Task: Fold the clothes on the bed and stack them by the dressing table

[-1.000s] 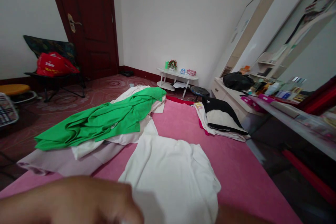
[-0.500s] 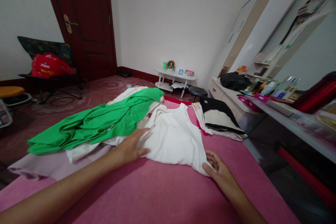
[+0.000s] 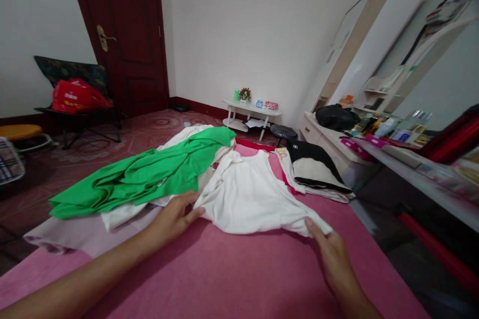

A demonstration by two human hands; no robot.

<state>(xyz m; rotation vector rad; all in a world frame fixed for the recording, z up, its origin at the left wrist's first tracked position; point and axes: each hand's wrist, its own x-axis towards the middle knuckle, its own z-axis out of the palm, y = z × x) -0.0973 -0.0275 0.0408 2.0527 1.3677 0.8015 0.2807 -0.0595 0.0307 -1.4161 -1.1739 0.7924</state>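
Observation:
A white sleeveless top lies spread on the pink-covered surface, its neck end pointing away from me. My left hand pinches its near left corner between thumb and fingers. At the near right corner my right hand grips the hem, with the thumb on top and the fingers hidden under the cloth. The hem is drawn out sideways between both hands, and folds run across the fabric. Just left of the top, a crumpled green garment rests over other pale clothes.
Folded clothes with a black and beige piece on top lie at the far right. Beyond stand a small white table and a round stool. A cluttered dresser is on the right; a chair with a red bag is at left.
My right hand has moved right and taken the top's near right corner along, stretching the hem. My left hand has shifted slightly left and closed on the left corner.

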